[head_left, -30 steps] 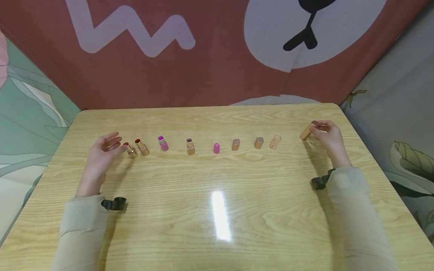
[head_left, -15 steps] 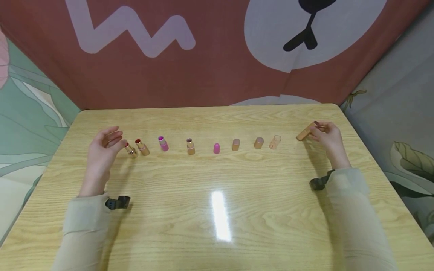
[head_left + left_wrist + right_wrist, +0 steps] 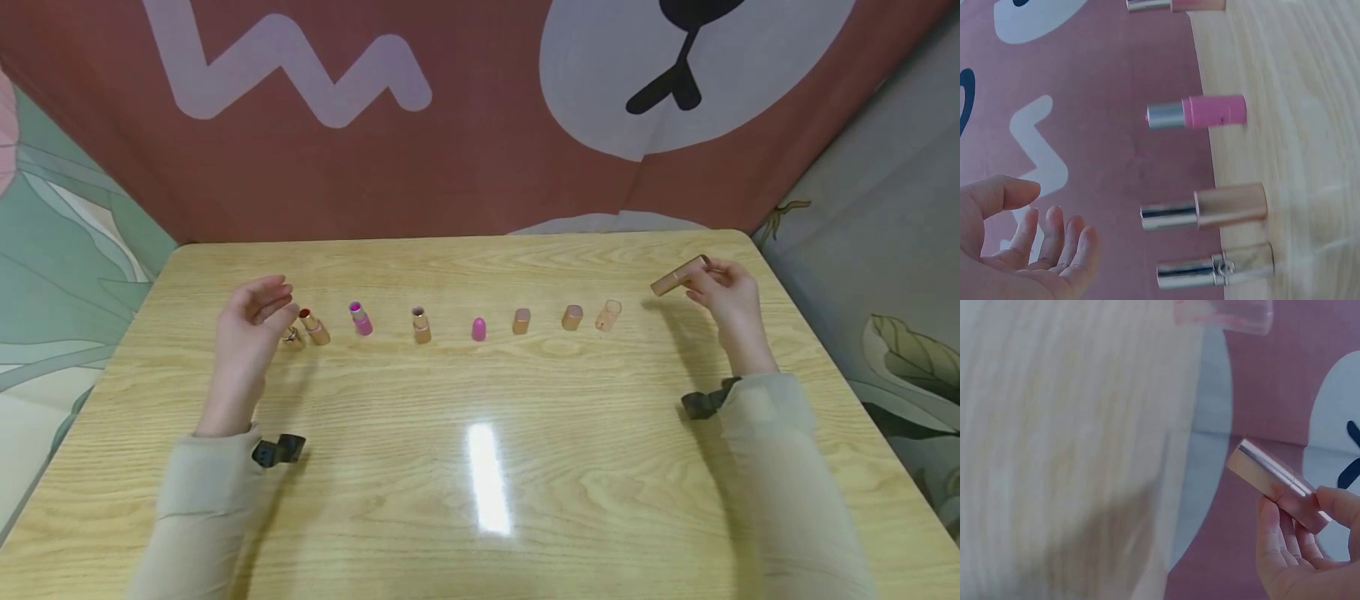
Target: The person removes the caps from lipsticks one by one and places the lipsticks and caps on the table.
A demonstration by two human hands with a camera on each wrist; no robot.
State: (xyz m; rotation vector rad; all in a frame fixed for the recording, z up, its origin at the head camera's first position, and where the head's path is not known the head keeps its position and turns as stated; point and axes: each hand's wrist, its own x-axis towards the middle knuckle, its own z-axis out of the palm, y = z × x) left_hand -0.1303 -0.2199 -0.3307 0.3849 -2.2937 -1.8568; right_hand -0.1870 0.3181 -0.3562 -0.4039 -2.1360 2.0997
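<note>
My right hand (image 3: pixel 733 308) pinches a rose-gold lipstick tube (image 3: pixel 1279 484) between thumb and fingers. The tube is tilted and raised above the table at the right end of the row. My left hand (image 3: pixel 255 333) holds nothing; its fingers are loosely bent. It hovers by two uncapped lipsticks at the left end: a gold lipstick with a ring ornament (image 3: pixel 1244 264), partly hidden by the hand in the head view, and a plain gold lipstick (image 3: pixel 315 327). To their right stand a pink lipstick (image 3: pixel 361 318) with a silver neck and another gold lipstick (image 3: pixel 422 325).
Further right along the row stand a small bright pink cap (image 3: pixel 479 329), two brownish-gold caps (image 3: pixel 521 321) and a clear cap (image 3: pixel 608 315). They stand on a wooden table (image 3: pixel 390 458) with a reddish cloth (image 3: pixel 480 167) behind its far edge.
My left hand has moved right and slightly away from me, now overlapping the leftmost lipstick. My right hand has lifted the tube, its free end swinging left and up.
</note>
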